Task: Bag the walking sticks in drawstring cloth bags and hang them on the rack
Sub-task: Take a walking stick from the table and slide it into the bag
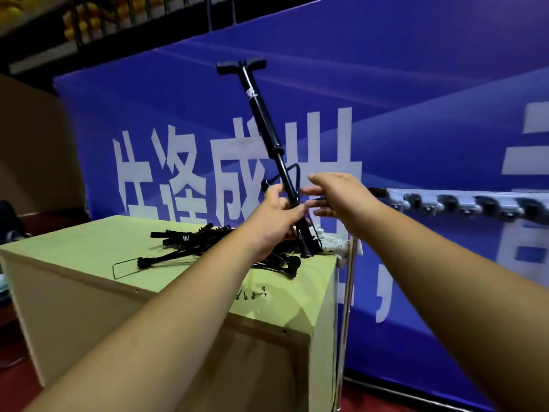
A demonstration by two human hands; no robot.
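head view: left hand (280, 211) grip is wrapped round the lower shaft of a black t-handle walking stick (261, 114), held above the far right corner of the pale green tabletop (89, 254). the stick is tilted, handle up and leaning left, lower end down by the pile. right hand (335, 194) grip is wide, fingers straight, holding nothing, just right of the shaft; contact unclear. a black strap loop (267, 182) hangs off the shaft by the left fingers. a pile of more black sticks (208, 242) lies on the tabletop behind the left forearm. white cloth bags (334, 243) are bunched at the far right edge, just beside the held stick's lower end. small metal fittings (252, 293) sit near the front edge. a rack of metal hooks (463, 203) is to the right, and a chrome pole (347, 292) stands by the tabletop's right side. a blue banner (416, 99) hangs behind.
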